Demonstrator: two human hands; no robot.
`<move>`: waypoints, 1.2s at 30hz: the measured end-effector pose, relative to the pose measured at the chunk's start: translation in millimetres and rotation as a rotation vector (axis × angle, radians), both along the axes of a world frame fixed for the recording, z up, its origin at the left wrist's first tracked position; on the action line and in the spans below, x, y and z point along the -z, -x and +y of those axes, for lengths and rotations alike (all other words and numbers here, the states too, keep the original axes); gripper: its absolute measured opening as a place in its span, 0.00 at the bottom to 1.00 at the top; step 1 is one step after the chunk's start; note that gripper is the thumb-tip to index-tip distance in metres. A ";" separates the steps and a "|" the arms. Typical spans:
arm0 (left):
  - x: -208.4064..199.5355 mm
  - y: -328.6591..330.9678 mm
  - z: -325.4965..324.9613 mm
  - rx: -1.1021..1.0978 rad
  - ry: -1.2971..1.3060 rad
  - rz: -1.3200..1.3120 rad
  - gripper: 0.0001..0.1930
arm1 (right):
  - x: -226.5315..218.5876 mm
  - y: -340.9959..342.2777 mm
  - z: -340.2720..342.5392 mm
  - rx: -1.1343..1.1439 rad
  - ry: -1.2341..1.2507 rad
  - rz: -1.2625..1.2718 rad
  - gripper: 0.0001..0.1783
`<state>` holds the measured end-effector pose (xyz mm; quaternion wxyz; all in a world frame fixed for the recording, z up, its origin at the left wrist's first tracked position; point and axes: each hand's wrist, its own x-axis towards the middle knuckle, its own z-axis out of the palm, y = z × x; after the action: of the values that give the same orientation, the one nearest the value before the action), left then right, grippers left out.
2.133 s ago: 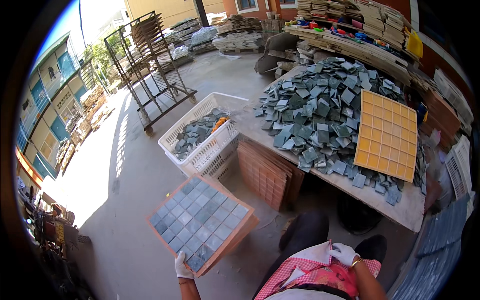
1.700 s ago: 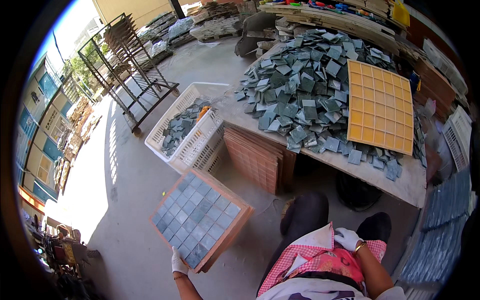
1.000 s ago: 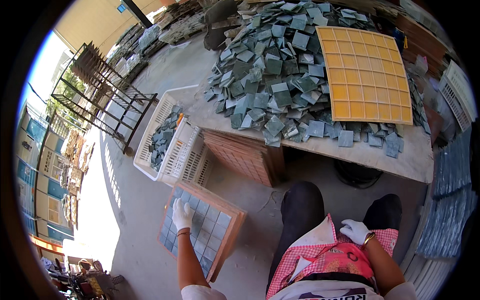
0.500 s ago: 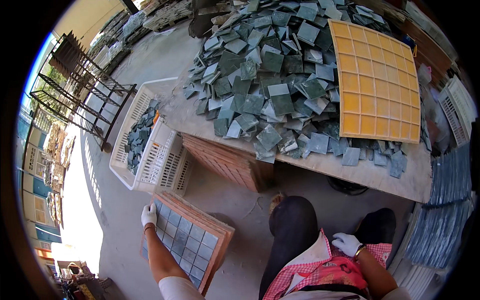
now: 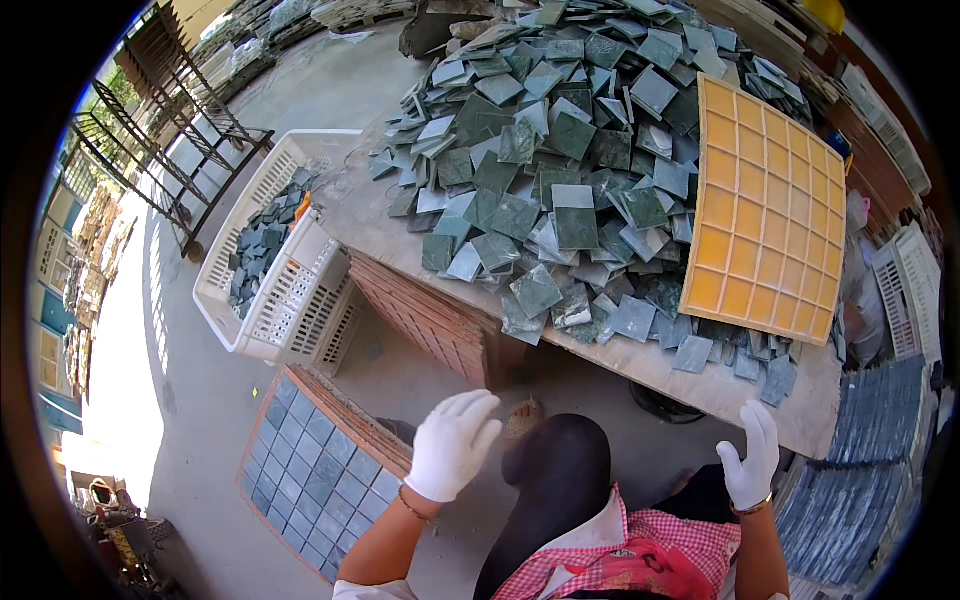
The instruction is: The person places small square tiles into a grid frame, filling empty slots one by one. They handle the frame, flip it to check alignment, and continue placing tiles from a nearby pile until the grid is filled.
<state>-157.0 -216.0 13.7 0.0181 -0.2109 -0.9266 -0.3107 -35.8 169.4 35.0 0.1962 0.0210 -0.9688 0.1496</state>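
My left hand, in a white glove, is raised above the floor beside my knee, its fingers stretched out and holding nothing. Just left of it, a grid panel filled with square grey-green tiles rests at the front of a stack of reddish-brown trays. My right hand, gloved too, is lifted near the table's front edge. Its thumb and fingers are apart, with nothing in them. On the table ahead lies a big heap of loose square stone tiles. A yellow grid tray leans on the heap's right side.
White plastic crates stand left of the table, the upper one holding small dark tile pieces. More reddish-brown trays are stacked below the table edge. Piled tiled sheets sit at far right. A metal rack stands at back left.
My left hand has let go of the tiled panel and moved right and up. My right hand has risen from my lap toward the table edge. The view has shifted slightly.
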 end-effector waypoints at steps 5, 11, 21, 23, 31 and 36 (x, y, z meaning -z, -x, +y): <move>153.2 3.5 71.1 -0.138 0.054 -0.524 0.12 | 40.5 22.3 52.4 -0.010 -0.105 -0.081 0.30; 325.4 42.6 80.1 -0.292 0.264 -0.911 0.22 | 53.5 25.9 41.9 -0.039 -0.361 -0.019 0.22; 450.8 66.9 73.0 -0.188 0.312 -0.929 0.24 | 57.5 20.1 44.4 -0.033 -0.366 -0.075 0.23; 457.1 63.2 74.1 -0.188 0.305 -0.950 0.25 | 62.2 16.0 48.1 -0.036 -0.367 -0.076 0.24; 465.8 57.4 72.6 -0.209 0.264 -0.995 0.28 | 64.5 12.6 54.0 -0.012 -0.397 -0.105 0.27; 448.1 48.4 68.8 -0.245 0.165 -0.995 0.32 | 61.4 16.9 48.9 -0.024 -0.413 -0.071 0.25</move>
<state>-205.4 -147.2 -434.5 -0.4050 0.0718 -0.8624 -0.2950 -52.7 218.3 -26.4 0.1518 0.0670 -0.9849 -0.0495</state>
